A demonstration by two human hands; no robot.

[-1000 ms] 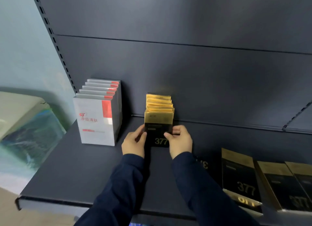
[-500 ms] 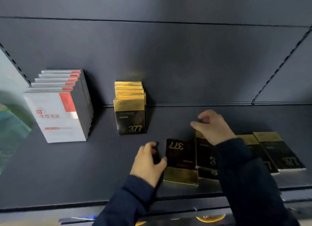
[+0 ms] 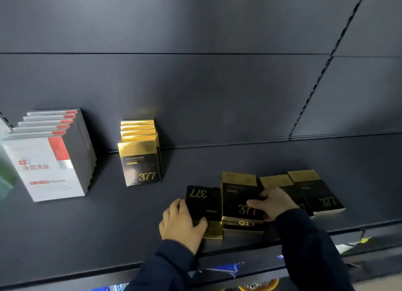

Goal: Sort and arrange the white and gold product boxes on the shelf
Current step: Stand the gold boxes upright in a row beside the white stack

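Observation:
Several white boxes with red patches stand upright in a row at the shelf's left. A row of black-and-gold "377" boxes stands upright beside them. More gold boxes lie flat at the front right. My left hand grips an upside-down flat gold box by its left edge. My right hand holds the right side of another flat gold box, which lies on top of a further one. Two more flat boxes lie to the right.
The dark shelf board has a bare stretch between the standing rows and its front edge. A dark back panel rises behind. Colourful packages show on a lower shelf under the front lip.
Both hands left the standing gold row and dropped to the flat boxes at the front right. My right hand has closed on the stacked flat box; my left grips the upside-down one.

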